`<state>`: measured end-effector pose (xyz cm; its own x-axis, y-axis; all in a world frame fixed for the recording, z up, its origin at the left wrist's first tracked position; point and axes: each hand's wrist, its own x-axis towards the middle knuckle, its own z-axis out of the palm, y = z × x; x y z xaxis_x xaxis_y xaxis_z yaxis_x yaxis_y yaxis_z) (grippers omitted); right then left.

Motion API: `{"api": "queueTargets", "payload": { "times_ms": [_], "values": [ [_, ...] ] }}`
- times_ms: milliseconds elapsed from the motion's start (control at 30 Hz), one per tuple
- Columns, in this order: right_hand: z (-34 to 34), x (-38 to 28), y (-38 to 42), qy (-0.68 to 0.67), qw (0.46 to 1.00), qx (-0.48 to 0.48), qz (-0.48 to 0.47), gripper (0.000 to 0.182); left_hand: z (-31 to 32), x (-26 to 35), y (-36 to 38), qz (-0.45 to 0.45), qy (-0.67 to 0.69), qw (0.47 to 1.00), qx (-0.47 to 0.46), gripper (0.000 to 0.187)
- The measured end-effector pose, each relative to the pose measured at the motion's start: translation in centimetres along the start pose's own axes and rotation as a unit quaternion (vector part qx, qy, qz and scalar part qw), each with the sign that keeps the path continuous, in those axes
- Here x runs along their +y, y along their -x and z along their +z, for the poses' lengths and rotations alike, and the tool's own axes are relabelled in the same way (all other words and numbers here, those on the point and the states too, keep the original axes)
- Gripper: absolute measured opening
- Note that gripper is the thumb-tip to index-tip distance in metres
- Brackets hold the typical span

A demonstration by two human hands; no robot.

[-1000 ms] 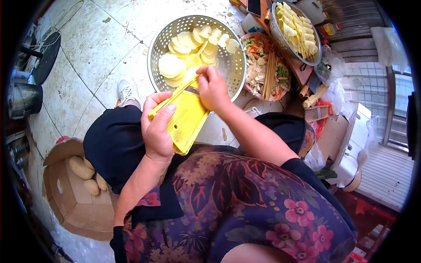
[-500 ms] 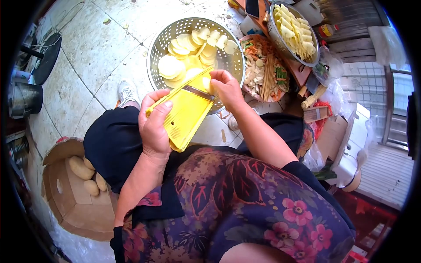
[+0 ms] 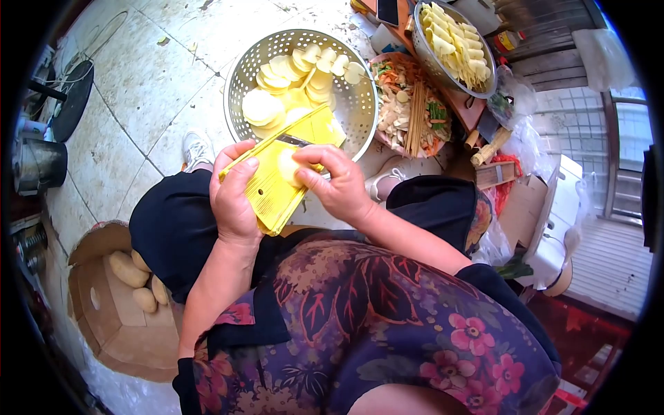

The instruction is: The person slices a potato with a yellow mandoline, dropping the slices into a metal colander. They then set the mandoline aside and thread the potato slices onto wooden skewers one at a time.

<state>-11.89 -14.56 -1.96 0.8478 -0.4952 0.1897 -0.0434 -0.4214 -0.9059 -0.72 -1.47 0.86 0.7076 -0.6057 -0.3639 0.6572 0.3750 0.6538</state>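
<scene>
Potato (image 3: 288, 168), pinched by right hand (image 3: 337, 183), touches yellow slicer (image 3: 270, 202) clasped in left hand (image 3: 233, 197).

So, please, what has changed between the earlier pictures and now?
The right hand has moved nearer the body along the yellow slicer, bringing the pale piece from the far side of the blade to the near side. I see nothing newly grasped or released. The left hand still holds the slicer; the potatoes stay in the box.

A pale potato (image 3: 288, 168) lies against the slanted, ridged yellow slicer (image 3: 268, 198).
</scene>
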Motion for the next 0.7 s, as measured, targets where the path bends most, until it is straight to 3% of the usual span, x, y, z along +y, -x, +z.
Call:
{"api": "queueTargets", "payload": {
  "times_ms": [233,300,367,500,567,667,700],
  "values": [
    [-0.5,6.3,-0.5,0.058,0.995,0.047,0.066,0.018,-0.3,-0.2,0.0,-0.007,-0.037,0.999,0.011,0.034],
    [-0.4,8.6,-1.2,0.045,0.994,0.065,0.072,0.017,0.0,-0.1,0.0,-0.009,-0.037,0.999,0.010,0.035],
    [-0.3,9.8,-2.1,-0.003,0.982,0.112,0.154,0.017,-0.1,-0.2,-0.2,-0.007,-0.034,0.999,0.006,0.035],
    [-0.4,9.9,-2.4,0.000,0.978,0.122,0.168,0.016,-0.2,-0.2,-0.3,-0.007,-0.028,1.000,0.004,0.036],
    [0.2,8.0,-1.5,-0.021,0.983,0.094,0.159,0.016,-0.2,-0.3,-0.3,-0.003,-0.026,1.000,0.006,0.036],
    [0.3,1.0,-0.3,0.003,0.996,0.037,0.083,0.015,-0.1,-0.2,0.0,-0.004,-0.016,1.000,0.009,0.035],
    [0.6,0.1,0.0,0.024,0.999,0.032,0.019,0.015,0.0,-0.1,0.0,-0.005,-0.007,1.000,0.007,0.033]
  ]
}}
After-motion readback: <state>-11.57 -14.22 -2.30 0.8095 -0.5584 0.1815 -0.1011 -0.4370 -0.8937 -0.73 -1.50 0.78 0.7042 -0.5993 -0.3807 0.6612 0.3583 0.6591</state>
